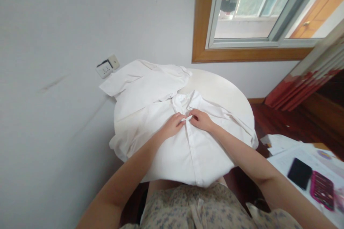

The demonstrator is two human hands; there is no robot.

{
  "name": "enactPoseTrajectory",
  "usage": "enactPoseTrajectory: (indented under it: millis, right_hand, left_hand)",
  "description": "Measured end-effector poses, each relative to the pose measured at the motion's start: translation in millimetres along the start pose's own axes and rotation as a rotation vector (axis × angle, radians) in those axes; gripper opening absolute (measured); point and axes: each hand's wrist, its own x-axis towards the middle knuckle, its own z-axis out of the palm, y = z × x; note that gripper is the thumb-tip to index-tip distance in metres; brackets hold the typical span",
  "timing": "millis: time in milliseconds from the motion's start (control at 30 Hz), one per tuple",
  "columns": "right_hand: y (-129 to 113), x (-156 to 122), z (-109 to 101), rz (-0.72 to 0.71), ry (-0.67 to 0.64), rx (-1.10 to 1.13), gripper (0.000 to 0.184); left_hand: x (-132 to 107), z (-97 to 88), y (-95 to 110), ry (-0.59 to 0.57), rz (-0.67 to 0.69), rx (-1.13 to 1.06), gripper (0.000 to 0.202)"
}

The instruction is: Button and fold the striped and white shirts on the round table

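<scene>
A white shirt point(169, 154) lies front side up across a round white table point(223, 86), its collar pointing away from me and its lower edge hanging over the near side. Just below the collar, my left hand point(176, 123) pinches the front placket from the left. My right hand point(200, 118) grips the same placket from the right, thumb and fingers closed. The two hands almost meet there; any button between the fingertips is hidden. Behind the shirt, a second white garment point(150, 82) lies spread at the table's back left.
A wall with a socket point(104, 68) stands behind and left of the table. At the right, a lower surface holds papers point(282, 154), a black phone point(300, 173) and a pink-edged device point(322, 189). A window point(249, 14) and a red-and-white curtain point(301, 82) are beyond.
</scene>
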Motion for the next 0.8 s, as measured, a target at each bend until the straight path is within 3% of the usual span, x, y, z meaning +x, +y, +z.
enactPoseTrajectory:
  millis: [133, 500, 800]
  right_hand:
    - [6.1, 2.7, 2.7, 0.025, -0.012, 0.075, 0.019]
    - [3.4, 4.3, -1.4, 0.039, -0.031, 0.185, 0.022]
    - [-6.7, -4.3, -13.4, -0.008, -0.089, 0.211, 0.024]
  left_hand:
    - [1.4, -5.2, -1.3, -0.041, 0.031, -0.043, 0.029]
    - [5.6, 8.6, -0.6, 0.157, -0.096, -0.008, 0.019]
    - [2.5, 10.5, 10.5, 0.181, -0.082, 0.122, 0.022]
